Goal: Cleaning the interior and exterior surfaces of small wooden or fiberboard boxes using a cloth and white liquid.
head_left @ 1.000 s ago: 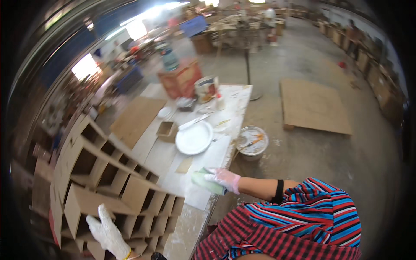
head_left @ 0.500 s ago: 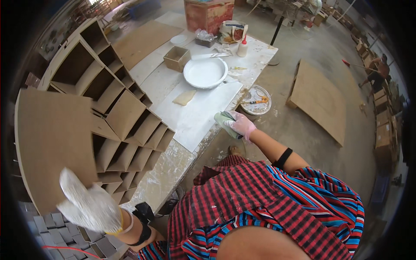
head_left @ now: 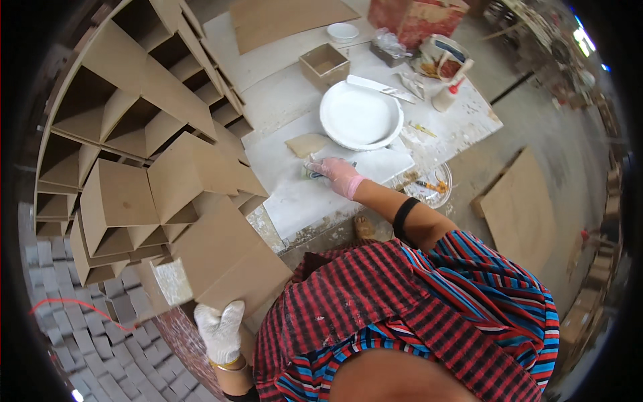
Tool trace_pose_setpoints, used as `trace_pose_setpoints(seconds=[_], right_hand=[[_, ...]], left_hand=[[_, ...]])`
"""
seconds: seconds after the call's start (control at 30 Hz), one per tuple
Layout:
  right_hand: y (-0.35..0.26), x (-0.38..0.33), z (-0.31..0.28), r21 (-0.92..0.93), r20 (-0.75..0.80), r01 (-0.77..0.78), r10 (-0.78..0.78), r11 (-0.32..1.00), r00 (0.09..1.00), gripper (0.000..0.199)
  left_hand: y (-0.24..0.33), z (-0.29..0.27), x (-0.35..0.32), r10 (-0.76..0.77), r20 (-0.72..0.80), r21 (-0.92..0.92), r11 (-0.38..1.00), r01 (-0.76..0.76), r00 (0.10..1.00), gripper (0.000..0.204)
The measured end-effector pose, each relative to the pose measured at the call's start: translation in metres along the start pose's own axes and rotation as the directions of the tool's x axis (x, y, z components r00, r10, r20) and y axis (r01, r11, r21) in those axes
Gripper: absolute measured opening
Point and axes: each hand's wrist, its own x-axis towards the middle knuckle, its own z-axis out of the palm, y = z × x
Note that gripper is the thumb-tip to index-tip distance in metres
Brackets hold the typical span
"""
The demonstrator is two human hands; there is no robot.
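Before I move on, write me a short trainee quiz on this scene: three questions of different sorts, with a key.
1. Multiple choice: what colour is the glove on the left hand? A) blue; B) white; C) black.
2. True or false: the right hand is inside the white basin.
3. Fill in: the bottle on the table has a ___ cap.

Key: 1. B; 2. false, it is over the white sheet, outside the white basin; 3. red.
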Motion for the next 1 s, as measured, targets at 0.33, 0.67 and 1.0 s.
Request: trace_pose_setpoints(seconds=[0.33,0.67,1.0], right_hand=[[-0.018,0.077,0.018,-0.156,0.245,0.014,0.025,0.988,0.969,0.062],[0.018,0.121,-0.003,-0.511,0.361,-0.096,0.315,0.854,0.878,0.042],[-0.038,0.031,-0.108,0.108,-0.093,0.356,-0.347,0.928,0.933,0.049]], left_hand=[[-0.066,0.094,-0.013,-0.317,-0.013,-0.151,0.938,0.311,0.948,0.014],[-0.119,0.143,0.033,-0.321,0.027,-0.695,0.675,0.248,0.947,0.038],[-0.201,0.183,0.063,-0.364,0.027,-0.982,0.164,0.092,0.931,0.044]])
